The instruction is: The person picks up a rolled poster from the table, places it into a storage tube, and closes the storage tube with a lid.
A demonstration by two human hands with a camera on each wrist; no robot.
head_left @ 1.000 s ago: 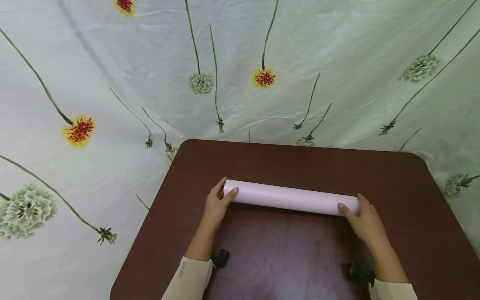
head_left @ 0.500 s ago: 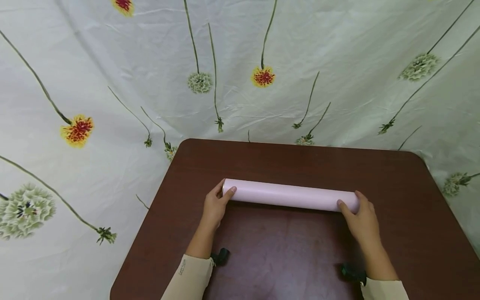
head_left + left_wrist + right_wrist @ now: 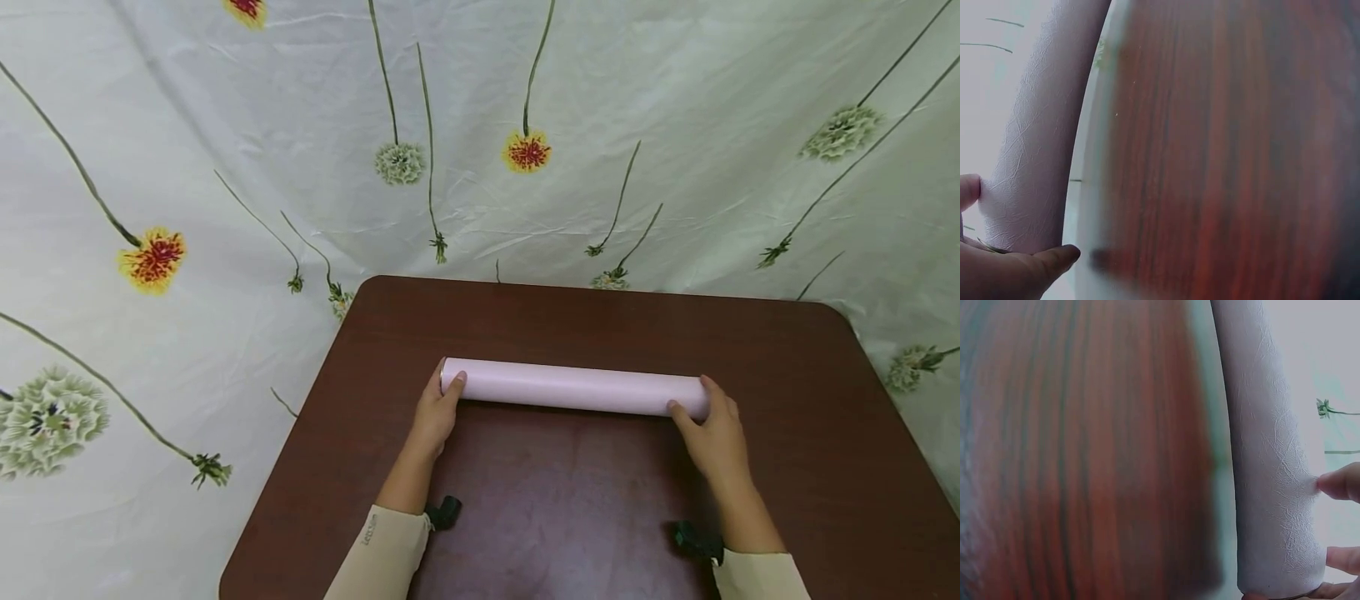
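Note:
A long pale pink wallpaper roll (image 3: 573,387) lies crosswise in front of me, its left end slightly farther back than its right. My left hand (image 3: 435,418) grips the left end, thumb on the near side and fingers around the end. At the other end my right hand (image 3: 717,437) holds the roll the same way, with the thumb pressed on its near side. Both wrist views show the fine creased texture of the wallpaper roll (image 3: 1041,137) up close. Whether the roll touches the tabletop, I cannot tell.
The dark reddish-brown table (image 3: 570,500) has rounded corners and extends past the roll on every side. Behind and to the left hangs a pale cloth (image 3: 300,125) printed with flowers. Dark wrist devices (image 3: 444,512) sit at both sleeve cuffs.
The right end of the wallpaper roll has shifted left and slightly away, so the roll lies more level across the view. The right hand moved with it; the left hand shifted slightly left.

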